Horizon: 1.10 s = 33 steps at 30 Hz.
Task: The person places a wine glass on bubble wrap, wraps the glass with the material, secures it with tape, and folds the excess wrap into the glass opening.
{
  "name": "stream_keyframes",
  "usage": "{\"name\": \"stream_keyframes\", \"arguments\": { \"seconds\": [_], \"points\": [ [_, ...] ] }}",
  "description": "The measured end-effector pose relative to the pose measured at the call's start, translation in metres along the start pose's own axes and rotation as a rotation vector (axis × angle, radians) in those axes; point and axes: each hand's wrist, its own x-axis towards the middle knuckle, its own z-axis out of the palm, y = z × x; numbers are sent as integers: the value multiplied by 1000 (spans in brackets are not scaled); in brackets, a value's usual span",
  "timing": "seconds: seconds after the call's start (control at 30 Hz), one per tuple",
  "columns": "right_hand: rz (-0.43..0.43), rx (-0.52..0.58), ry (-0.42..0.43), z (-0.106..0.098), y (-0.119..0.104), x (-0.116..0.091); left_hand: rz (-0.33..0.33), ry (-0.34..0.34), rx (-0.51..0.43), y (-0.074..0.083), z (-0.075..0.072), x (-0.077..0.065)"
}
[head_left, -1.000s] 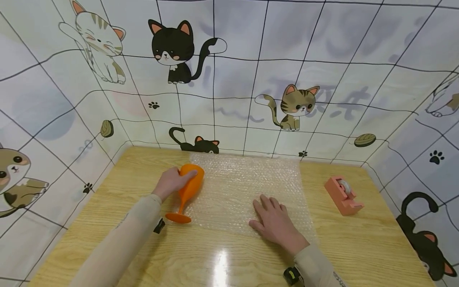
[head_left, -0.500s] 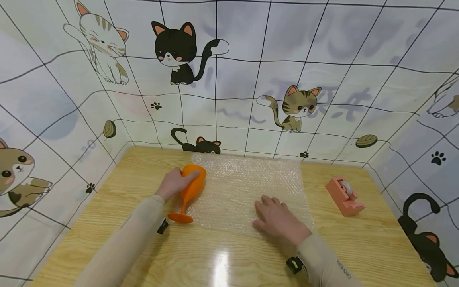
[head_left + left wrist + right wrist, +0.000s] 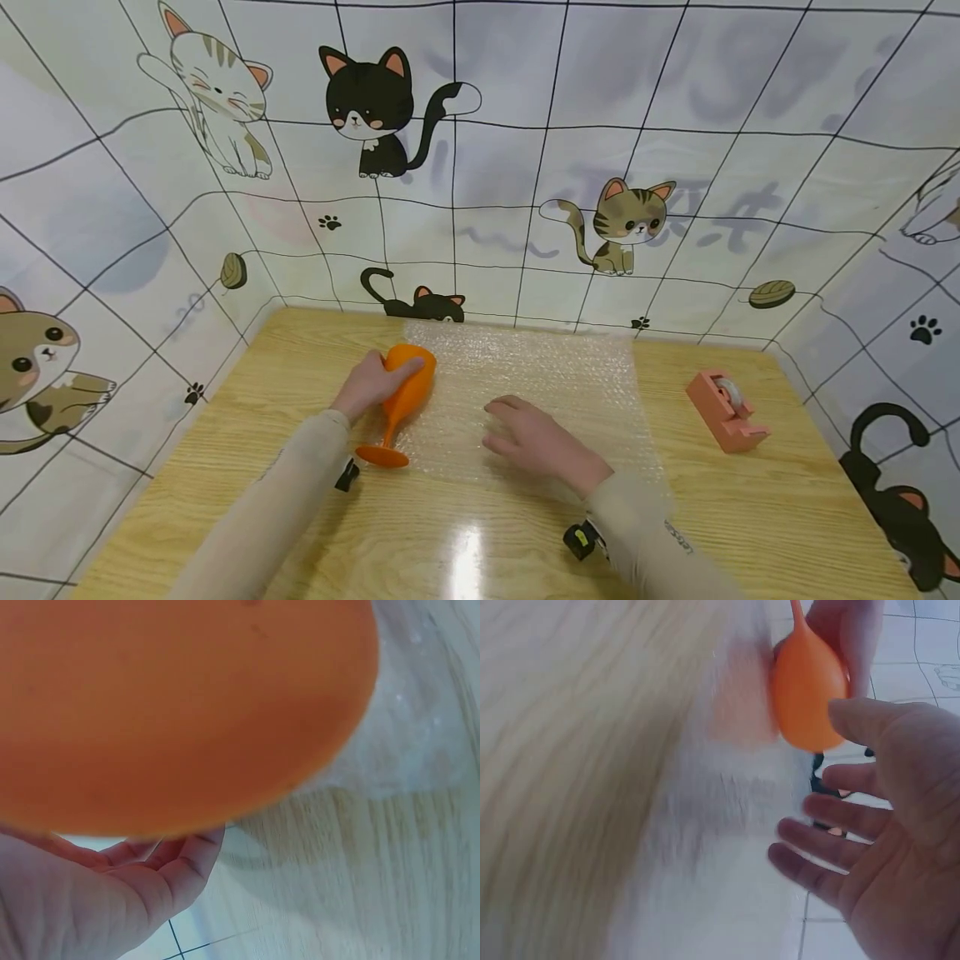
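An orange goblet (image 3: 409, 392) leans at the left edge of a sheet of bubble wrap (image 3: 555, 367), its round foot toward me. My left hand (image 3: 369, 385) grips the goblet's bowl from the left, thumb laid across it. In the left wrist view the goblet's foot (image 3: 187, 712) fills the upper part and hides some of the fingers. My right hand (image 3: 536, 437) hovers over the bubble wrap with fingers spread and loosely bent, holding nothing. The right wrist view shows that palm and fingers apart from the goblet (image 3: 810, 690).
A pink tape dispenser (image 3: 726, 410) stands on the wooden table (image 3: 360, 542) to the right of the bubble wrap. Walls covered in cat-print sheeting (image 3: 495, 167) rise behind and on both sides of the table.
My right hand has lifted from the bubble wrap and moved left toward the goblet. My left hand keeps its grip on the goblet, and the view has shifted slightly.
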Motion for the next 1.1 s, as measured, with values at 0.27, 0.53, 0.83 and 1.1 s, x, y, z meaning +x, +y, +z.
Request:
{"name": "stream_keyframes", "arguments": {
  "seconds": [0.27, 0.53, 0.83, 1.1],
  "points": [
    [-60, 68, 12, 20, -16, 25, -21, -17, -44, -1, 2, 0],
    [-45, 36, -29, 35, -24, 48, -34, -37, -75, -1, 6, 1],
    [-11, -56, -60, 38, -31, 57, -11, -46, -93, -1, 7, 3],
    [-12, -121, -66, 40, -35, 61, 9, -35, -91, 0, 6, 0]
  ]
}}
